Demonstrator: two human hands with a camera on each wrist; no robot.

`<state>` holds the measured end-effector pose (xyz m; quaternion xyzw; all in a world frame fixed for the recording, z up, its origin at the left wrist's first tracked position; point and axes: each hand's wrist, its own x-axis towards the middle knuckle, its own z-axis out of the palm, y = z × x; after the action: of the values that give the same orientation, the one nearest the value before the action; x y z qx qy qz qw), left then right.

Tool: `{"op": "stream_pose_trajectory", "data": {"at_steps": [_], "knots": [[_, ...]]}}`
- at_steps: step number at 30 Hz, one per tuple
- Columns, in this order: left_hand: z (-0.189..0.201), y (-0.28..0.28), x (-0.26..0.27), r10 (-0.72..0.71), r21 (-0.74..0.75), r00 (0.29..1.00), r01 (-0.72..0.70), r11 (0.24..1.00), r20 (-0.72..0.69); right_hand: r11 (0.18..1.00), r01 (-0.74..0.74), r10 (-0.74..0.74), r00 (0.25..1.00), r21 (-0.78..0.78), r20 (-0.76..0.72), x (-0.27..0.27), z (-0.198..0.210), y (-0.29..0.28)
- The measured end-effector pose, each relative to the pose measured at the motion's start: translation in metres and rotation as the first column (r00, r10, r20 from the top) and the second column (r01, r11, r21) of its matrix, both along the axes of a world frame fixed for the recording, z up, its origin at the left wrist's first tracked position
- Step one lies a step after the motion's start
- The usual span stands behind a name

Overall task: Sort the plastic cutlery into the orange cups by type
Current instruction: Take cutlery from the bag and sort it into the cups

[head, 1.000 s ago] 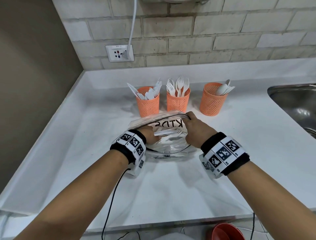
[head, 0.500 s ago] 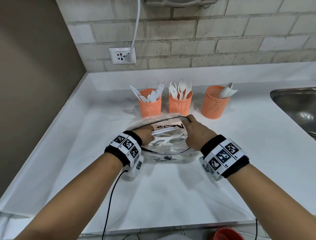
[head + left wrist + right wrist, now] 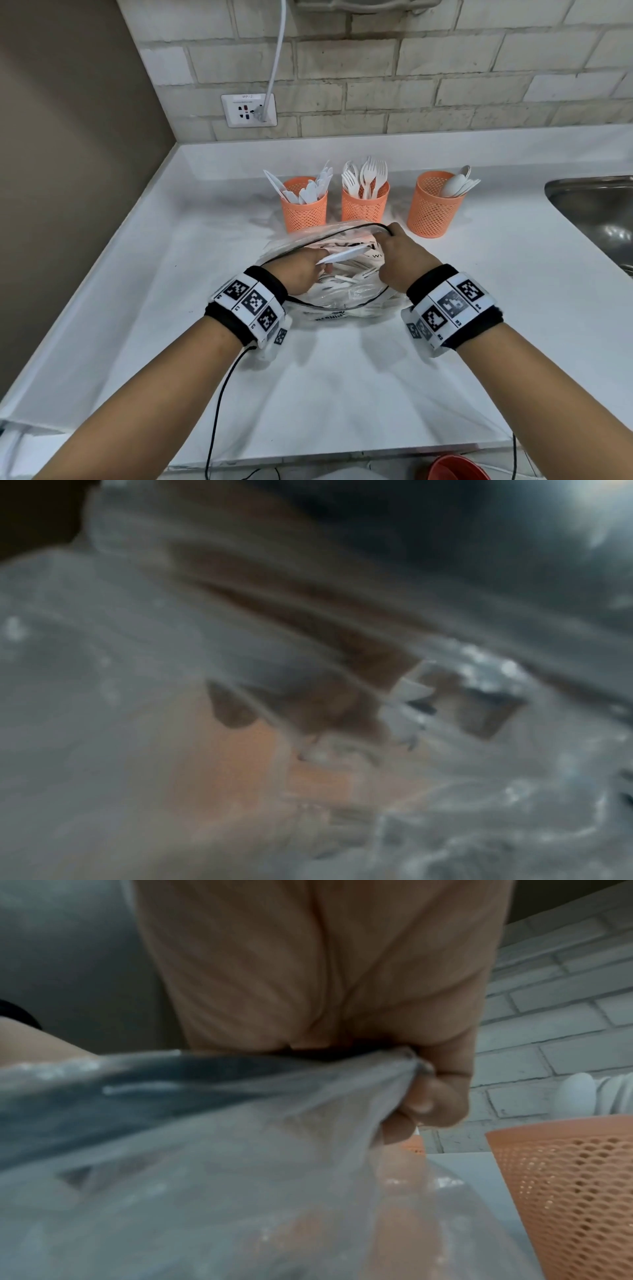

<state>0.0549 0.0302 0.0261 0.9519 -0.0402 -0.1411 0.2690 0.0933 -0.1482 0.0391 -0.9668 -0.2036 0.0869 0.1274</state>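
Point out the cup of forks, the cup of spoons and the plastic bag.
cup of forks [image 3: 363, 209], head view, on its mesh wall.
cup of spoons [image 3: 431, 214], head view, on its mesh wall.
plastic bag [image 3: 284, 247], head view, on its upper left film.

White counter [image 3: 171, 308] — cups [image 3: 363, 205], bag [image 3: 342, 298]

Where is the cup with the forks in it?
In the head view, the fork cup is the middle orange cup, between the knife cup and the spoon cup, behind the bag.
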Motion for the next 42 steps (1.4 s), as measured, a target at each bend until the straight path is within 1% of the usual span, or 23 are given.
{"op": "stream_pose_trajectory", "data": {"at_steps": [1, 2, 6, 8, 10, 12, 16, 20, 21, 22, 23, 26, 31, 34, 37, 40, 42], "knots": [[0.0, 0.0, 0.0, -0.02, 0.01, 1.0, 0.02, 1.0, 0.007, 1.0, 0.005, -0.005, 1.0, 0.009, -0.006, 0.002, 0.001, -0.002], [0.002, 0.0, -0.001, -0.032, -0.012, 0.999, 0.033, 0.999, 0.01, 1.0, 0.008, -0.008, 1.0, 0.014, -0.013, 0.003, 0.002, -0.004], [0.012, -0.005, -0.006, -0.071, -0.215, 0.997, 0.075, 0.974, 0.026, 0.999, 0.014, -0.013, 0.999, 0.029, -0.049, 0.005, 0.004, -0.007], [0.014, -0.007, -0.006, -0.084, -0.359, 0.995, 0.095, 0.928, 0.045, 0.999, 0.01, -0.008, 0.998, 0.041, -0.057, 0.005, 0.004, -0.007], [0.015, -0.009, -0.005, -0.036, -0.468, 0.998, 0.058, 0.882, 0.056, 0.999, 0.005, -0.002, 0.999, 0.044, -0.053, 0.005, 0.004, -0.008], [0.017, -0.01, -0.004, 0.03, -0.54, 0.998, 0.008, 0.842, 0.061, 0.999, 0.008, -0.006, 0.999, 0.042, -0.052, 0.005, 0.003, -0.008], [0.03, -0.012, -0.004, 0.165, -0.711, 0.985, -0.078, 0.699, 0.054, 0.999, 0.007, -0.004, 0.998, 0.037, -0.07, 0.005, 0.003, -0.008], [0.047, -0.014, -0.008, 0.235, -0.85, 0.971, -0.096, 0.518, 0.033, 0.999, 0.009, -0.006, 0.997, 0.036, -0.083, 0.007, 0.002, -0.008], [0.051, -0.013, -0.008, 0.258, -0.868, 0.965, -0.093, 0.487, 0.042, 0.999, 0.009, -0.006, 0.996, 0.035, -0.089, 0.007, 0.001, -0.008], [0.055, -0.012, -0.009, 0.285, -0.876, 0.957, -0.093, 0.473, 0.052, 0.999, 0.009, -0.005, 0.996, 0.034, -0.092, 0.007, 0.001, -0.009], [0.059, -0.01, -0.009, 0.315, -0.877, 0.947, -0.096, 0.471, 0.065, 0.999, 0.009, -0.005, 0.996, 0.034, -0.093, 0.008, 0.001, -0.009], [0.065, -0.004, -0.009, 0.416, -0.859, 0.903, -0.125, 0.497, 0.109, 0.999, 0.006, -0.003, 0.996, 0.033, -0.091, 0.009, 0.0, -0.009], [0.069, 0.009, -0.007, 0.482, -0.877, 0.873, -0.17, 0.45, 0.078, 0.999, -0.003, 0.007, 0.995, 0.041, -0.095, 0.01, -0.003, -0.011], [0.071, 0.017, -0.006, 0.498, -0.885, 0.864, -0.168, 0.434, 0.08, 0.999, 0.0, 0.004, 0.996, 0.049, -0.089, 0.011, -0.004, -0.012], [0.074, 0.027, -0.002, 0.512, -0.874, 0.854, -0.183, 0.45, 0.085, 0.999, 0.007, -0.004, 0.997, 0.039, -0.077, 0.014, -0.004, -0.012], [0.078, 0.033, 0.002, 0.509, -0.853, 0.854, -0.186, 0.488, 0.106, 0.999, 0.011, -0.009, 0.997, 0.032, -0.082, 0.016, -0.002, -0.01], [0.078, 0.035, 0.006, 0.527, -0.842, 0.844, -0.212, 0.497, 0.098, 1.0, 0.012, -0.01, 0.996, 0.028, -0.089, 0.017, 0.0, -0.008]]}}
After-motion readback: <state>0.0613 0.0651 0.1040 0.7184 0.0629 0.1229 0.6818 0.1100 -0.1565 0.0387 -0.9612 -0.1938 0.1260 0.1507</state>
